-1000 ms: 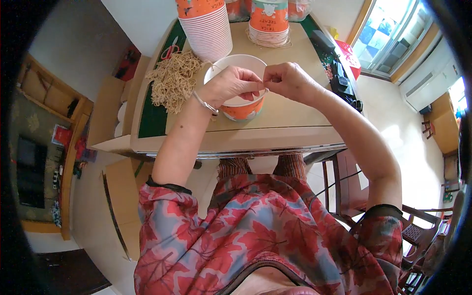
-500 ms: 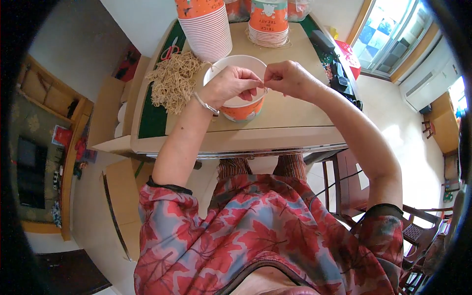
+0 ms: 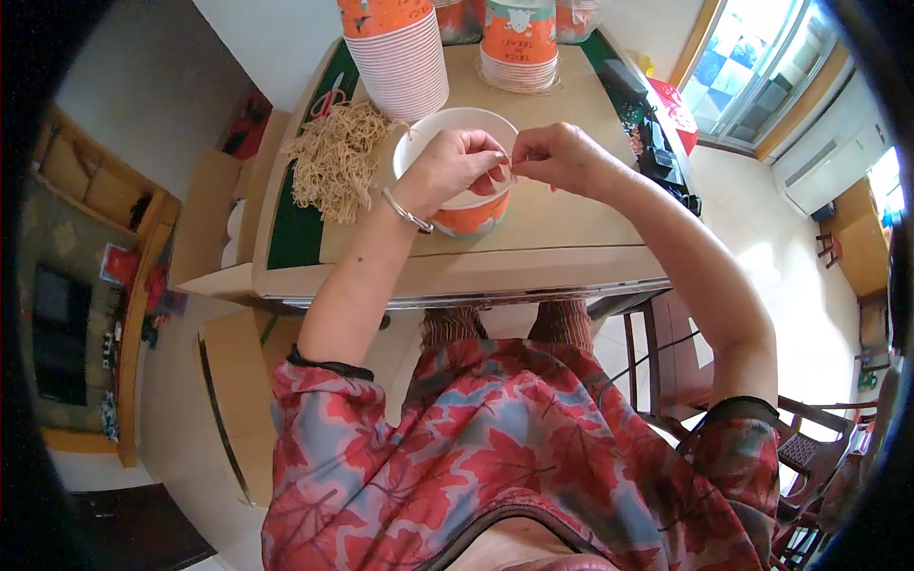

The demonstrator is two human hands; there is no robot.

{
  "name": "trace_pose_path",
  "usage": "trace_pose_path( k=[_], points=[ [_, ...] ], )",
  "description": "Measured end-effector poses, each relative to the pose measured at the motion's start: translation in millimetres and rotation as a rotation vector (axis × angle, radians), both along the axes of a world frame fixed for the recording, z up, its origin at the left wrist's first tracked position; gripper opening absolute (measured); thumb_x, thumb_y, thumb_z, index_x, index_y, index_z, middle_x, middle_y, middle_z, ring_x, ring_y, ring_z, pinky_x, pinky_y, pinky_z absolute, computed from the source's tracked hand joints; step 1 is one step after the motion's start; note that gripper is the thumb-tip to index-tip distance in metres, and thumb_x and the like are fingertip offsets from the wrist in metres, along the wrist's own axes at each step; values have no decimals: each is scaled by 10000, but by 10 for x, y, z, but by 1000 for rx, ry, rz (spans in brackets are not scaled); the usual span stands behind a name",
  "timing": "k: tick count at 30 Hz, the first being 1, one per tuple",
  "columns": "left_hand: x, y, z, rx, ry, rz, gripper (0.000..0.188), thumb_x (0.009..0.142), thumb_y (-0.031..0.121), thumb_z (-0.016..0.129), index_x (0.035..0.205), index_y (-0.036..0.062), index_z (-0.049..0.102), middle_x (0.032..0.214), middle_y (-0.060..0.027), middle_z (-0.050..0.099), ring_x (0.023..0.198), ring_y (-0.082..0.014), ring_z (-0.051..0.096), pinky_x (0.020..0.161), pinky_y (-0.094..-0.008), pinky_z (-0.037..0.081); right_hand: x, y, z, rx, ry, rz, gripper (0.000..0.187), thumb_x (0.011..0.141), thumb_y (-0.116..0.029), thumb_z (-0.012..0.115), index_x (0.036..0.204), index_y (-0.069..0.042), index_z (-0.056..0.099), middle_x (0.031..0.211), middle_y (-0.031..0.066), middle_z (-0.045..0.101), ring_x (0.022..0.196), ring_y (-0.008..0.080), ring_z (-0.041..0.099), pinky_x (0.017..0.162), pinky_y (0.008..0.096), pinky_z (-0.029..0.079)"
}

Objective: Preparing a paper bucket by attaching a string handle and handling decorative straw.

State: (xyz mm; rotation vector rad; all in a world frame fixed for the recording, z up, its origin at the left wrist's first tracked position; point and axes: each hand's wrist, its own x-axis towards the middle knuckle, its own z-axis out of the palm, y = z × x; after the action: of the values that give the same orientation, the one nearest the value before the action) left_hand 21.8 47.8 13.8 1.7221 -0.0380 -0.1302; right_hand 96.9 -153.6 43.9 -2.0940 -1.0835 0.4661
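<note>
An orange paper bucket with a white inside stands upright near the table's front edge. Over its right rim my left hand and my right hand nearly meet, both with fingers pinched. Between the fingertips shows a bit of thin beige string, partly hidden by them. Another short bit of string pokes out at the bucket's left rim. Left of the bucket, close to my left wrist, lies a tangled heap of beige strings. My left hand covers part of the bucket's opening.
A tall stack of nested paper buckets rises behind the heap, with red-handled scissors beside it. Further back stands a shorter orange stack. Black objects line the table's right edge. An open cardboard box adjoins the left side.
My left hand has shifted slightly right and its fingers have turned a little. The fingertips of both hands are slightly further apart. The bucket has hardly moved.
</note>
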Motion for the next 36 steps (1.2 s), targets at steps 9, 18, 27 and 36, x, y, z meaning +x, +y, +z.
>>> trace_pose_path(
  k=[9,18,27,36],
  points=[
    [0,-40,17,19,-74,45,140,980,113,579,986,2,664,857,-51,700,694,-87,641,672,-240,550,-22,-2,-24,13,-97,-15,159,833,-176,697,920,-43,688,771,116,699,677,216,661,645,346,533],
    [-42,-92,49,6,-71,73,132,983,98,579,988,-9,656,853,-61,702,701,-89,650,661,-239,560,-9,7,-57,120,-180,29,114,881,-120,671,942,-24,663,747,62,667,680,120,610,655,294,510],
    [-32,-66,24,-62,-51,17,161,986,145,599,1000,-7,653,845,-64,712,707,-99,664,671,-243,566,-55,54,-45,94,-232,-37,146,877,-142,672,948,-22,629,742,68,648,684,136,619,641,310,514],
    [-50,-83,32,-79,-87,7,174,991,154,600,1001,-11,653,851,-72,718,708,-100,673,661,-239,564,3,119,-48,5,-28,-67,151,863,-149,659,939,-21,642,755,47,663,670,117,624,582,285,541]
  ],
)
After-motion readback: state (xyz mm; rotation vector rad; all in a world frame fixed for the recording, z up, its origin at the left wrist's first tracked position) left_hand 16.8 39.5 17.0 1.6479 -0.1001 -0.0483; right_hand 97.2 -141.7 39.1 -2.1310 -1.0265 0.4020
